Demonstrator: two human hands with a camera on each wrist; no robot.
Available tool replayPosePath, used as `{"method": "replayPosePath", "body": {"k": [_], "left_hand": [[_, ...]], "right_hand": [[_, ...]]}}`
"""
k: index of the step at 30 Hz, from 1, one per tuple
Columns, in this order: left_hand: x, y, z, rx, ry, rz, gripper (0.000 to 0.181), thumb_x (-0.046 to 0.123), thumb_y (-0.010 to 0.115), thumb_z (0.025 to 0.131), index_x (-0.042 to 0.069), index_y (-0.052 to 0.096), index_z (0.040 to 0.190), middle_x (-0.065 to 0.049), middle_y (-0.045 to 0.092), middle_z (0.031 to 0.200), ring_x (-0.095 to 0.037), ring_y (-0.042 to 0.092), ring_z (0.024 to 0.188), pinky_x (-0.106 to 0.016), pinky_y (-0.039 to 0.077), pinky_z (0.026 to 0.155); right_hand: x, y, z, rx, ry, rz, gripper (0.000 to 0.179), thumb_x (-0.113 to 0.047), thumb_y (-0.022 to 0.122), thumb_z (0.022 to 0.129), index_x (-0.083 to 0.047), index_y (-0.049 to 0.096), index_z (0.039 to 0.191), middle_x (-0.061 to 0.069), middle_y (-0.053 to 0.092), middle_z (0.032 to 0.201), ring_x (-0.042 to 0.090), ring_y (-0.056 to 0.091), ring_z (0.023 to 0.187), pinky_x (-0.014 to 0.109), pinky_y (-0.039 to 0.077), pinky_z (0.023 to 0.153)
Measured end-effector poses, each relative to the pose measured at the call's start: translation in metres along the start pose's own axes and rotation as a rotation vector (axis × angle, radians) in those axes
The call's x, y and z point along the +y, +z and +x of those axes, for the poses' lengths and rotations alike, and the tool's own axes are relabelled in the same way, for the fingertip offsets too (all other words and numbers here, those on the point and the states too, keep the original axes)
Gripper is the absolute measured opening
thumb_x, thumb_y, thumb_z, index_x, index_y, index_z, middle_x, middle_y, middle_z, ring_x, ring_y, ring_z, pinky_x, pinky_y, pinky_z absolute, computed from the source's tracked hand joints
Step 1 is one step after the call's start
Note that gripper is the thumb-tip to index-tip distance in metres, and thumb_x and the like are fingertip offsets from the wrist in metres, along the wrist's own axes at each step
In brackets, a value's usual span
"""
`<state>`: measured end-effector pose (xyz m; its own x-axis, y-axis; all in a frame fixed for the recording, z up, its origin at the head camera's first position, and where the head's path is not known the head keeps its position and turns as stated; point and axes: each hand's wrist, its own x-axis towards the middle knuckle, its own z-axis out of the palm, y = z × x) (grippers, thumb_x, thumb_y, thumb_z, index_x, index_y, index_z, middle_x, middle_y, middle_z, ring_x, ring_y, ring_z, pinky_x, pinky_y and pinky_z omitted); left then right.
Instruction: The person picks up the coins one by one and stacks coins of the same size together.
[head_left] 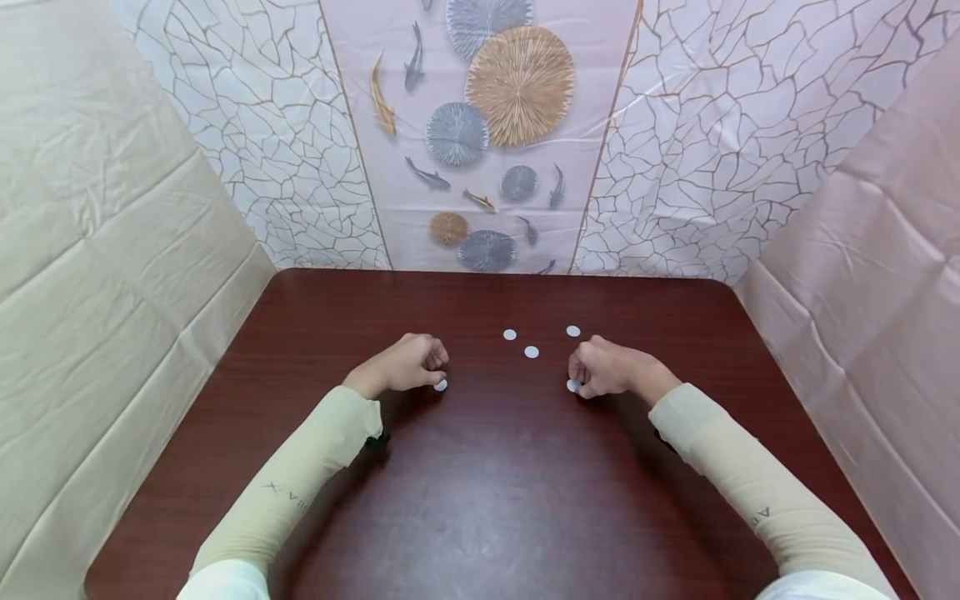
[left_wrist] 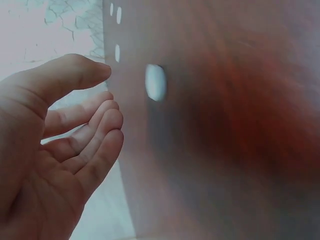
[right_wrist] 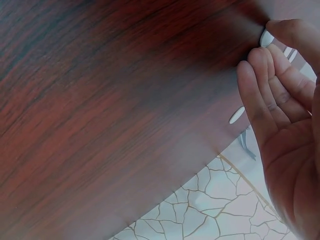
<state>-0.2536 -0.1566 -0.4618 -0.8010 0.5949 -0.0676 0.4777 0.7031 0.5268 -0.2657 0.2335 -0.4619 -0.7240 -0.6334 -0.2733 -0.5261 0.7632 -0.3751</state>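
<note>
A small white disc (head_left: 441,385) lies on the dark red table by the thumb of my left hand (head_left: 405,364). The left wrist view shows a gap between that disc (left_wrist: 156,82) and the fingertips (left_wrist: 116,120), with thumb and fingers apart and loosely bent. My right hand (head_left: 603,367) has another white disc (head_left: 573,386) at its fingertips. In the right wrist view this disc (right_wrist: 266,38) sits between the thumb and the bent fingers, partly hidden by them, at the table surface.
Beyond the hands, three more white discs lie flat: a left one (head_left: 510,334), a middle one (head_left: 532,352) and a right one (head_left: 573,331) just past the right hand. Patterned cloth (head_left: 480,150) hangs behind the table (head_left: 480,500), and plain cloth at both sides.
</note>
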Motion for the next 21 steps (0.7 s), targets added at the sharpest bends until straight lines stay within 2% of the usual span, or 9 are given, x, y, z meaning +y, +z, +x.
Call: {"method": "replayPosePath", "body": {"k": [4, 9, 14, 21], "left_hand": [[0.019, -0.005, 0.02, -0.023, 0.015, 0.037, 0.027, 0.014, 0.074, 0.097, 0.0, 0.07, 0.12, -0.012, 0.073, 0.114, -0.023, 0.071, 0.105, -0.037, 0.059, 0.095], [0.037, -0.003, 0.042, -0.038, 0.038, 0.091, 0.03, 0.015, 0.073, 0.097, 0.0, 0.069, 0.123, -0.012, 0.071, 0.117, -0.024, 0.07, 0.109, -0.037, 0.057, 0.099], [0.048, 0.003, 0.062, -0.078, 0.025, 0.119, 0.033, 0.016, 0.073, 0.098, 0.001, 0.068, 0.127, -0.011, 0.069, 0.122, -0.024, 0.066, 0.114, -0.037, 0.054, 0.103], [0.056, 0.01, 0.09, -0.106, 0.049, 0.183, 0.033, 0.016, 0.073, 0.097, 0.0, 0.069, 0.127, -0.012, 0.071, 0.121, -0.025, 0.066, 0.114, -0.037, 0.053, 0.104]], "right_hand": [[0.002, 0.001, -0.001, 0.009, 0.008, -0.002, 0.011, -0.011, 0.084, 0.084, -0.011, 0.076, 0.092, -0.003, 0.074, 0.087, 0.007, 0.067, 0.079, 0.027, 0.058, 0.074], [0.001, 0.002, -0.001, 0.019, 0.005, -0.017, 0.013, -0.012, 0.084, 0.083, -0.011, 0.075, 0.091, -0.003, 0.074, 0.087, 0.007, 0.067, 0.08, 0.027, 0.059, 0.075], [0.002, 0.003, 0.0, 0.033, 0.016, -0.02, 0.013, -0.013, 0.084, 0.082, -0.012, 0.075, 0.091, -0.004, 0.074, 0.088, 0.008, 0.067, 0.082, 0.028, 0.059, 0.077], [0.003, 0.002, -0.001, 0.029, 0.015, -0.014, 0.013, -0.014, 0.084, 0.082, -0.012, 0.074, 0.09, -0.004, 0.073, 0.086, 0.007, 0.066, 0.079, 0.026, 0.058, 0.074]]}}
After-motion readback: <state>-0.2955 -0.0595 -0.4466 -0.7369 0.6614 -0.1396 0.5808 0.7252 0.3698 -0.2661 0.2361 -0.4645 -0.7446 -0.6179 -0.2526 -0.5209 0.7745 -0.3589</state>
